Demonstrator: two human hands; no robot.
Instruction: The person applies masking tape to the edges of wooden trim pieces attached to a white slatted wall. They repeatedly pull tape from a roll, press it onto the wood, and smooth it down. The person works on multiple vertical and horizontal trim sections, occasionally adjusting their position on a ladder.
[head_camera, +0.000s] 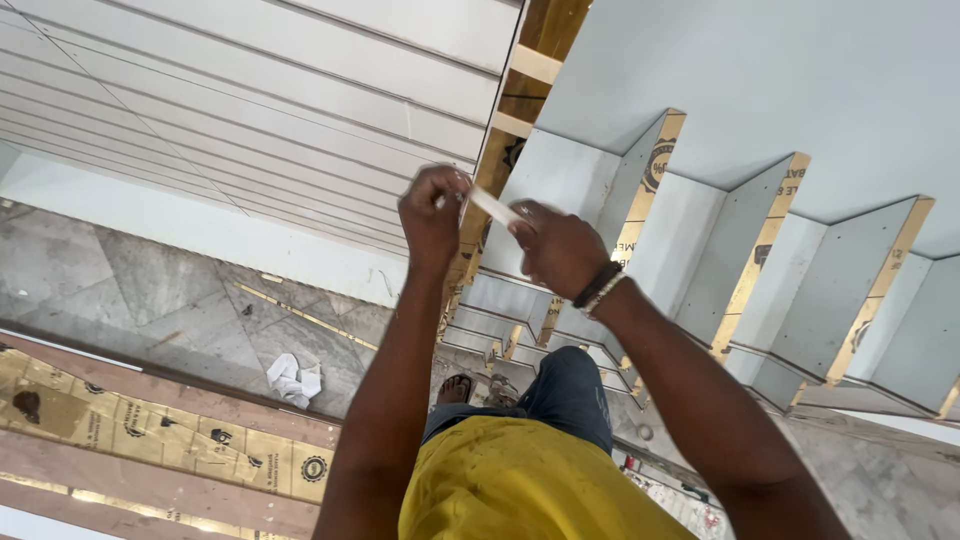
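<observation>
Grey marble floor (150, 290) ran below me, with a white rag (293, 380) lying on it beside a plywood board (150, 430). My left hand (432, 215) and right hand (558, 248) were raised close together, each pinching an end of a pale strip (495, 207), in front of white shelf dividers (700, 230).

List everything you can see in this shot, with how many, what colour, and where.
Strip: one, white, held between both hands, centre.
Shelf unit: one, grey-white panels with brown edges, right.
Slatted panel: one, white, upper left.
Floor: grey marble, left.
Cloth: one, white, crumpled on the floor.
Boards: brown, lower left.
Wristband: dark, right wrist.
Shirt: yellow, bottom centre.
Left hand: closed on the strip's left end.
Right hand: closed on the strip's right end.
</observation>
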